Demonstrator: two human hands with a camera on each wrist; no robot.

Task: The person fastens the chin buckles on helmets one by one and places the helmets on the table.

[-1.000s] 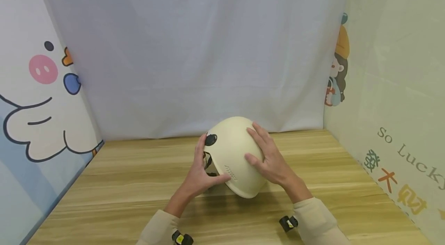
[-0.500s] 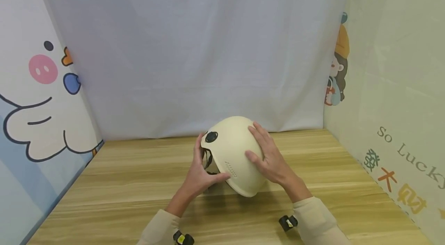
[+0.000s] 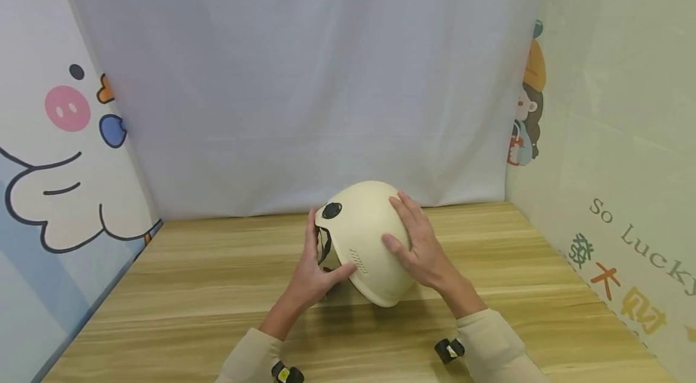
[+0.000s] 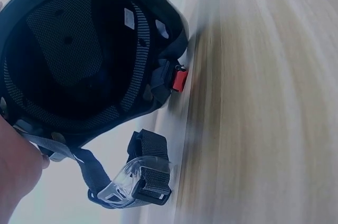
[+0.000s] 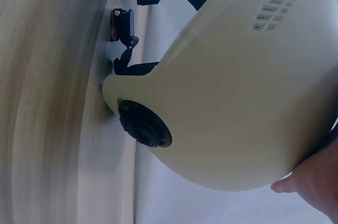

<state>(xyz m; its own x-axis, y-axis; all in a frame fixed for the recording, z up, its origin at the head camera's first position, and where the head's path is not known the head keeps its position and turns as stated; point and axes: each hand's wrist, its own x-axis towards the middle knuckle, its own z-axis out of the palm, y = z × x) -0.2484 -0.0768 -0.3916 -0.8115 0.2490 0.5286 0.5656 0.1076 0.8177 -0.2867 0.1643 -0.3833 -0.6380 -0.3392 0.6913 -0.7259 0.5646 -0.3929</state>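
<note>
A cream helmet [image 3: 370, 232] is tilted on its side, its opening facing left. My left hand [image 3: 310, 277] grips its rim, thumb by the small vent holes and fingers at the far side near the round black knob [image 3: 331, 210]. My right hand [image 3: 424, 247] holds the right side of the dome with spread fingers and thumb. The left wrist view shows the dark padded lining [image 4: 68, 49]. A red-and-black buckle [image 4: 179, 80] hangs by the rim, and below is a black chin strap [image 4: 150, 168] with a clear plastic piece.
A wood-grain table [image 3: 217, 262] lies under the helmet. A grey-white curtain [image 3: 304, 69] hangs along its back edge. Printed panels stand at both sides, a cartoon panel [image 3: 60, 99] on the left and a lettered panel [image 3: 614, 159] on the right.
The helmet has turned slightly, its knob and vent holes shifting a little upward. My left thumb has moved up a bit with the rim; the right hand stays almost in place.
</note>
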